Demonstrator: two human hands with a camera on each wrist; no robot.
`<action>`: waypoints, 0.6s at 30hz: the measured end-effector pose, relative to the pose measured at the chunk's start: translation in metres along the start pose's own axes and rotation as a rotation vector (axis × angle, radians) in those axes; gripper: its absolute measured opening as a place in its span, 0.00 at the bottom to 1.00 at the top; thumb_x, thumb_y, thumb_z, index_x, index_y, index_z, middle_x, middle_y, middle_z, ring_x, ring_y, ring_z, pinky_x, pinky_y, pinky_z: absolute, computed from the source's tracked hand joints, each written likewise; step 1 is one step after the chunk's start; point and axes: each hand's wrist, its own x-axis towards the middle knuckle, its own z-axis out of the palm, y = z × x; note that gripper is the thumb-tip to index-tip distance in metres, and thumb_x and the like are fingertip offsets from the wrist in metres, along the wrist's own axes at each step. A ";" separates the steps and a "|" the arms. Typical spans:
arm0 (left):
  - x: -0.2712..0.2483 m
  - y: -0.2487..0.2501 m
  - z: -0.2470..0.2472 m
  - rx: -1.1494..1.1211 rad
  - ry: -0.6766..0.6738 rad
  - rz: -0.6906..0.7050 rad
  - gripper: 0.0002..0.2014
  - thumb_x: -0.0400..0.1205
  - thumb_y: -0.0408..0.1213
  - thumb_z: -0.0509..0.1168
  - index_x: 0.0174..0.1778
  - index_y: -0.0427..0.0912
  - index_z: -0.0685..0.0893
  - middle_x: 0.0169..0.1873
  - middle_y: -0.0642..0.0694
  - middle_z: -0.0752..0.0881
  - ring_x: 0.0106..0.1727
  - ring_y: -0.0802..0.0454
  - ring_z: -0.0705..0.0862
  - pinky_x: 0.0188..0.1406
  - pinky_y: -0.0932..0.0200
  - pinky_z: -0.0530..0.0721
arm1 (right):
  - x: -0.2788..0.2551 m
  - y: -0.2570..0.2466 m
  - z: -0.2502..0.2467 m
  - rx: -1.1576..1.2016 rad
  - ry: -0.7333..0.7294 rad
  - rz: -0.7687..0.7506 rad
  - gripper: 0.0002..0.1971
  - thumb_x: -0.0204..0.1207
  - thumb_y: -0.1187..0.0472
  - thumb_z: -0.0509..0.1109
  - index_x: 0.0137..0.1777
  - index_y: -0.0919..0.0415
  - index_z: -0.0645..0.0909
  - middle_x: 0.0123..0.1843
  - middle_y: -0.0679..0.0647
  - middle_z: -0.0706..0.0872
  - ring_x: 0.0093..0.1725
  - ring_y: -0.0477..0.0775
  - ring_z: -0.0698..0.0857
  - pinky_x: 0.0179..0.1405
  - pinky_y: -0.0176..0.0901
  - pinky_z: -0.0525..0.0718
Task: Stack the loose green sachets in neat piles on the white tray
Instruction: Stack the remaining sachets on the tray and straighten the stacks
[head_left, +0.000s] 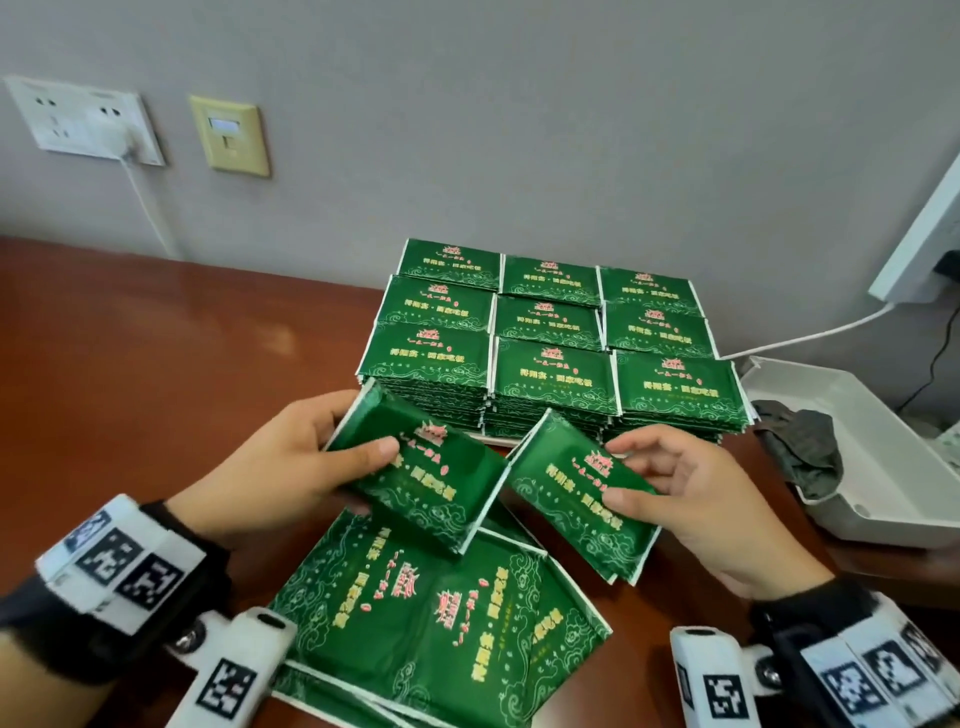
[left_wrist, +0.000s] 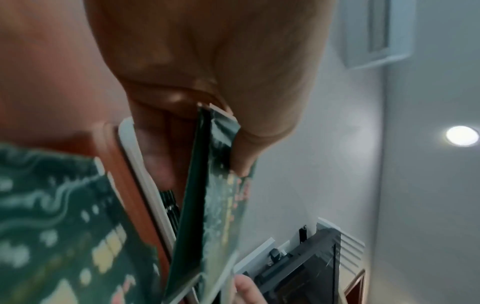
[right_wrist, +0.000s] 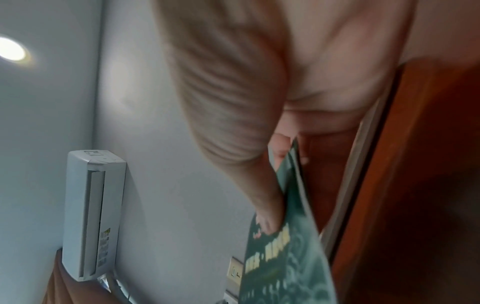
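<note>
My left hand (head_left: 291, 457) pinches a green sachet (head_left: 415, 467), thumb on top, just above the table. In the left wrist view that sachet (left_wrist: 207, 205) shows edge-on between thumb and fingers. My right hand (head_left: 675, 483) pinches a second green sachet (head_left: 576, 493) beside it, seen also as the sachet (right_wrist: 285, 257) under the thumb. Several loose sachets (head_left: 415, 613) lie overlapping on the table below both hands. Behind them stand neat piles of sachets (head_left: 550, 338) in three rows on the white tray (head_left: 493, 440), of which only a front edge strip shows.
A white bin (head_left: 893, 483) with a dark cloth (head_left: 800, 447) in it stands on the right. Wall sockets (head_left: 83, 119) and a white cable (head_left: 810, 332) are behind. The brown table (head_left: 156, 364) stretches to the left.
</note>
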 end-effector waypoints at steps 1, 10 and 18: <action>0.001 -0.003 0.003 -0.057 -0.002 -0.083 0.19 0.74 0.38 0.73 0.58 0.36 0.82 0.45 0.35 0.91 0.40 0.43 0.91 0.30 0.55 0.90 | 0.001 0.001 0.000 0.007 -0.003 0.008 0.19 0.68 0.75 0.81 0.57 0.60 0.86 0.49 0.55 0.93 0.50 0.53 0.92 0.49 0.40 0.90; 0.003 -0.009 0.014 0.021 -0.028 -0.221 0.15 0.81 0.31 0.71 0.55 0.58 0.89 0.54 0.43 0.89 0.37 0.48 0.85 0.25 0.57 0.85 | -0.002 0.000 -0.001 -0.114 -0.290 0.137 0.29 0.62 0.79 0.83 0.62 0.58 0.85 0.59 0.49 0.91 0.59 0.50 0.91 0.60 0.45 0.88; 0.003 -0.010 0.011 0.019 0.021 -0.196 0.25 0.84 0.31 0.68 0.71 0.62 0.76 0.56 0.48 0.90 0.41 0.44 0.90 0.20 0.57 0.84 | -0.004 -0.004 -0.001 -0.131 -0.177 0.011 0.18 0.67 0.77 0.81 0.53 0.58 0.90 0.55 0.50 0.93 0.57 0.48 0.90 0.54 0.29 0.83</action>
